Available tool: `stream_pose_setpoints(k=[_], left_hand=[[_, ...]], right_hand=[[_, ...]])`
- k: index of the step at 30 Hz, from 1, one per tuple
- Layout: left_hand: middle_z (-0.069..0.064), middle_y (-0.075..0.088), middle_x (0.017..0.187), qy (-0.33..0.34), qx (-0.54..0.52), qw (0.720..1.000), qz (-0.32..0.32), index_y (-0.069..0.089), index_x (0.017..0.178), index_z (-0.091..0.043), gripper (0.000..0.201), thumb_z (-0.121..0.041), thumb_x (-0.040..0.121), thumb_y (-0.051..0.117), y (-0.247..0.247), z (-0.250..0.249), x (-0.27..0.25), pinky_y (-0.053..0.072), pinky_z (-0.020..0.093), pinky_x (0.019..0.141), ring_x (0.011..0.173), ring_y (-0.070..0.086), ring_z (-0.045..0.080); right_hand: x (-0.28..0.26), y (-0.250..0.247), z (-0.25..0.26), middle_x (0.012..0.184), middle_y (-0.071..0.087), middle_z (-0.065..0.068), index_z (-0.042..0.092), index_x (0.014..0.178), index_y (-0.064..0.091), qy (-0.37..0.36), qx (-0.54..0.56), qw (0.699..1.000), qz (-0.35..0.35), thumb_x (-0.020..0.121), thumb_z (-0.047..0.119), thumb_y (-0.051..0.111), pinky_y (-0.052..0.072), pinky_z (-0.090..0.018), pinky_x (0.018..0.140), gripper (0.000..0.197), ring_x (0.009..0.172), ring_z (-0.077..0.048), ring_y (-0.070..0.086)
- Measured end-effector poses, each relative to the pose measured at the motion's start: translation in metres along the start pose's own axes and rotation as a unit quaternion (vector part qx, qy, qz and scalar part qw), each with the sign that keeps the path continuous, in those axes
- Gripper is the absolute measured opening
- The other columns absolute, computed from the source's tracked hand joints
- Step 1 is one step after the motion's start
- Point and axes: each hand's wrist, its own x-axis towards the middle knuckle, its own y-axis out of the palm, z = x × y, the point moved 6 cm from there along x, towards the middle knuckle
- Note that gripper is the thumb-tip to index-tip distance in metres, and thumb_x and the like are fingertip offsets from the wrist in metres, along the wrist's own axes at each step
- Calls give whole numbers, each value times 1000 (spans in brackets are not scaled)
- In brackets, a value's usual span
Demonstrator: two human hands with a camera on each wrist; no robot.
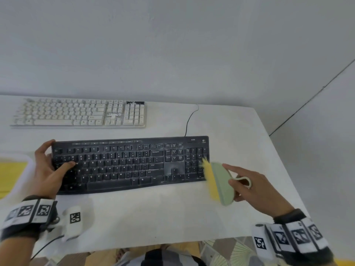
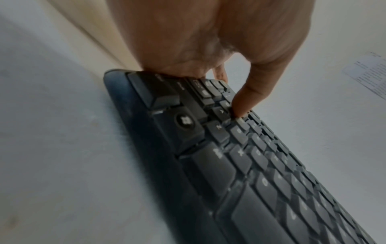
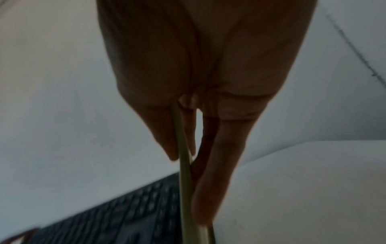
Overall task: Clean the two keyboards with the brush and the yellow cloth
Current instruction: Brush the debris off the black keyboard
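Head view: the right hand (image 1: pixel 255 189) pinches the green brush (image 1: pixel 222 183) by its stiff back, soft yellow bristles at the right end of the black keyboard (image 1: pixel 124 166). It looks light. The left hand (image 1: pixel 48 169) grips the keyboard's left end on the bench (image 1: pixel 153 217).

left hand (image 1: pixel 45 167) gripping, right hand (image 1: pixel 254 190) pinching (blurred)

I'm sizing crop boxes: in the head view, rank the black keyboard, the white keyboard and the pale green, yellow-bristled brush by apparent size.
Largest: black keyboard, but nearest the camera.
Next: white keyboard, farther back; true sizes may match.
Smallest, clearly: pale green brush.
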Motion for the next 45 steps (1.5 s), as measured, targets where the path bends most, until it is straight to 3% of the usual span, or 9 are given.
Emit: stream_pose_setpoints(k=[6,12,18,25,29,35,39,42,45], left_hand=[[-2,60,102,1,-2,1000,-3,43,124,-43,71,20,94,56,2,-2,-3,59,15,64,79,68,-6],[-4,61,103,-6,-1,1000,-7,43,126,-46,73,18,94,57,0,2,-1,60,16,67,84,67,-1],[-3,64,103,-12,9,1000,-3,44,127,-47,73,17,94,58,-3,5,1,62,27,70,89,66,9],[-3,63,104,-11,3,1000,0,43,125,-48,72,15,95,58,-1,2,0,61,20,68,91,65,12],[-4,62,103,-13,2,1000,-1,42,125,-48,71,14,95,58,1,0,-1,60,20,66,90,65,10],[-4,62,103,-14,2,1000,-3,42,125,-48,72,16,95,58,0,1,-1,60,30,72,90,65,10],[-3,62,104,-11,5,1000,5,42,125,-51,73,15,95,58,-1,1,-1,61,33,72,91,65,12],[-3,62,104,-7,2,1000,9,42,125,-49,72,15,95,58,-1,1,-1,57,39,76,92,64,13],[-3,61,103,-4,-7,1000,4,42,125,-45,71,17,94,57,0,2,0,61,22,69,88,65,7]], right_hand=[[8,-24,18,86,63,6,32,137,53,-91,18,976,-197,95,16,57,58,-21,71,45,79,-14,68],[-3,5,-2,76,63,3,51,126,51,-30,-10,999,-40,95,15,58,61,-33,67,48,70,-22,66],[-6,9,30,108,65,8,21,141,50,-145,-70,973,-168,95,14,57,51,-11,76,46,87,1,66],[-18,26,17,84,59,30,30,141,48,-107,-82,988,-76,97,20,55,52,-16,68,46,77,-1,63],[-14,23,30,94,64,1,24,144,45,-174,-99,963,-183,98,25,49,52,-22,69,46,82,-12,61],[-16,33,10,78,55,5,43,142,37,-133,-163,976,-50,98,23,51,43,-27,60,50,69,-14,49],[-22,30,39,80,42,8,45,142,40,-222,-284,933,6,97,27,51,41,-21,54,50,65,-10,40],[-15,36,33,82,39,6,46,136,48,-238,-406,881,44,84,18,71,28,-14,43,64,67,-10,36],[-11,18,20,77,38,5,43,127,57,-198,-481,854,27,66,11,84,8,-11,41,74,64,-10,31]])
